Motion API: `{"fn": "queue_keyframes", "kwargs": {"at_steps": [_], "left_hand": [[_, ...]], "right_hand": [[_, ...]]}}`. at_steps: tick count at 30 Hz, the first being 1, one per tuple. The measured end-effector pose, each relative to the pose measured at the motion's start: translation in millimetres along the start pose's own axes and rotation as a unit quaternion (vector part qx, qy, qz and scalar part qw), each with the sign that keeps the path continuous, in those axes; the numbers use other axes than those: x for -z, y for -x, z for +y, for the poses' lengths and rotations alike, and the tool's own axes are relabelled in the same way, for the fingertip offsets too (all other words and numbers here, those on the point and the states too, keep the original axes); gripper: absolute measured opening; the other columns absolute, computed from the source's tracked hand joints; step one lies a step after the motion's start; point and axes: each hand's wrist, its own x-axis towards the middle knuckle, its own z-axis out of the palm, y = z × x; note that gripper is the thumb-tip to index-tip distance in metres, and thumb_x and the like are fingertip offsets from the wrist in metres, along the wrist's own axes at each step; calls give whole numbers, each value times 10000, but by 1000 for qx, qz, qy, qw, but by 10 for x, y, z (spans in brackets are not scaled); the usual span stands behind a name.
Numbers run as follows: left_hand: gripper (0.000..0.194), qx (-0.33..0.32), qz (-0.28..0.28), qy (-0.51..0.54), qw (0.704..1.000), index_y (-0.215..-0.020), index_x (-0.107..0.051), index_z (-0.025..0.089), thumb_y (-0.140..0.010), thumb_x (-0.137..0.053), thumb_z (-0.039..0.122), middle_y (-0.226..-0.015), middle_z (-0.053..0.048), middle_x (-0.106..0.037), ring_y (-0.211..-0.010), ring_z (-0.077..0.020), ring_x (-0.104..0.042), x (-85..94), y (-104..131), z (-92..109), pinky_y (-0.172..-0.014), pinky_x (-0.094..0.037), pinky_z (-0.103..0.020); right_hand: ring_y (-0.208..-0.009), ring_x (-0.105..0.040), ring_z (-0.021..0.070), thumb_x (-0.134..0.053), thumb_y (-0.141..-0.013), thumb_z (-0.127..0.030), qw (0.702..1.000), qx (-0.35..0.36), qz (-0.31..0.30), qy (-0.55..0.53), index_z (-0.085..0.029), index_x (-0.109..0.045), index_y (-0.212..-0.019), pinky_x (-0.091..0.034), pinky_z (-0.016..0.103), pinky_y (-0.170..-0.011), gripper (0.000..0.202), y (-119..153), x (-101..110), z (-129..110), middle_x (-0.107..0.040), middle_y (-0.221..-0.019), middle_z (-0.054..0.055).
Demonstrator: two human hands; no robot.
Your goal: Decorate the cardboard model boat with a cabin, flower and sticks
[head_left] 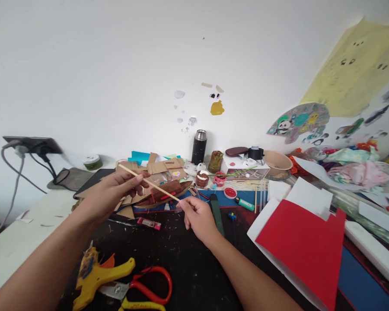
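Observation:
A thin wooden stick (162,190) slants across the middle, held up above the dark work surface. Its upper part lies in the pinch of my left hand (125,185), and the stick's tip pokes out beyond the fingers. At the lower end, my right hand (197,215) grips the stick between thumb and fingers. Just behind the stick rests a brown model boat hull (165,193), partly hidden by my left hand and the stick. A small pink packet (149,223) lies below my hands.
In front sit a yellow glue gun (100,276) and red-and-yellow scissors (154,280). Red card (301,246) lies at right. Behind stand a black thermos (199,147), open paint jars (202,178), cardboard scraps (164,166) and a beige bowl (277,162). Cables (17,172) hang at left.

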Motion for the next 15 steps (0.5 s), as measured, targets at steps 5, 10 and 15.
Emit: {"fn": "queue_keyframes", "kwargs": {"at_steps": [5, 10, 15], "left_hand": [[653, 37, 15, 52, 998, -777, -841, 175, -524, -1041, 742, -728, -79, -768, -678, -181, -646, 8, -54, -49, -623, -523, -272], [761, 53, 50, 98, 993, -833, -845, 180, -379, -1093, 738, -726, -22, -742, -683, -141, -655, 81, -97, -4, -640, -554, -221], [776, 71, 56, 114, 989, -828, -849, 173, -333, -1111, 710, -727, -30, -761, -677, -140, -669, 76, -87, 14, -620, -564, -211]], "right_hand": [[-400, -472, 124, -695, -999, -737, 1000, 0, -4, -26, -202, -740, -916, -349, 244, -475, 544, -14, 9, -32, -527, -462, -81], [-393, -477, 125, -676, -976, -808, 998, -5, 32, -60, -186, -759, -933, -351, 243, -452, 629, -51, 61, -68, -523, -463, -75], [-389, -476, 121, -698, -960, -814, 997, -7, 32, -74, -185, -760, -939, -348, 238, -434, 632, -64, 61, -55, -523, -469, -75]]}}
